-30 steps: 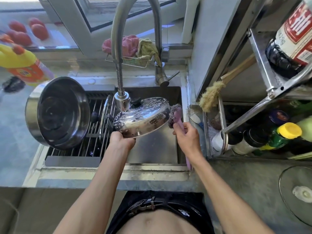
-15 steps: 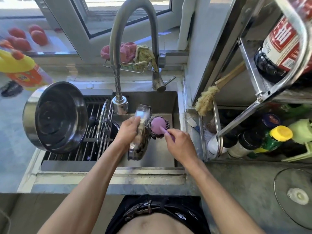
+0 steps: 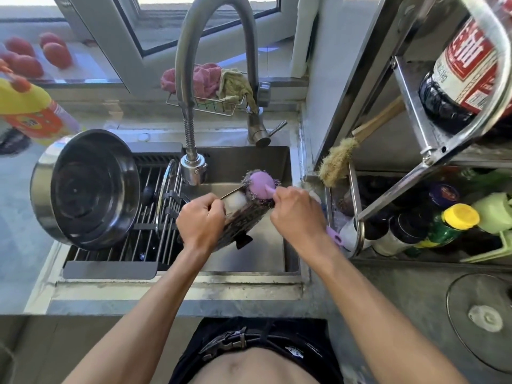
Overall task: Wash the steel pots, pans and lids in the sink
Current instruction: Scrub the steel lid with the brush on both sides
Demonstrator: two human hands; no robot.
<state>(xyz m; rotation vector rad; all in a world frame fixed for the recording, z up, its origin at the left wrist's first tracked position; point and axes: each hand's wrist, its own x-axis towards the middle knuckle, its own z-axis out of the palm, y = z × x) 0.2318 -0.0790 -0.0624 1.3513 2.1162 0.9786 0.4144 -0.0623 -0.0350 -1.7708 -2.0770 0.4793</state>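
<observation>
Steel everywhere here: the sink (image 3: 249,159) sits sunk in a grey counter under a window, its left half covered by a drying rack (image 3: 144,239) where a big pot (image 3: 86,187) lies tipped on its side, mouth toward us, with another lid (image 3: 166,195) standing on edge just beside it. Over the open right half the person holds a steel lid (image 3: 238,220) tilted, knob side down. The left hand (image 3: 201,220) grips its near rim, fingers curled round the edge. The right hand (image 3: 297,212) is closed round the purple handle of a scrubber (image 3: 260,187), whose wire head presses on the lid's far part. The faucet (image 3: 194,167) hangs close behind the lid. On the right, a shelf rack (image 3: 432,151) of bottles crowds the sink's edge, a brush (image 3: 336,162) leaning there. A glass lid (image 3: 482,320) lies on the counter at the right.
</observation>
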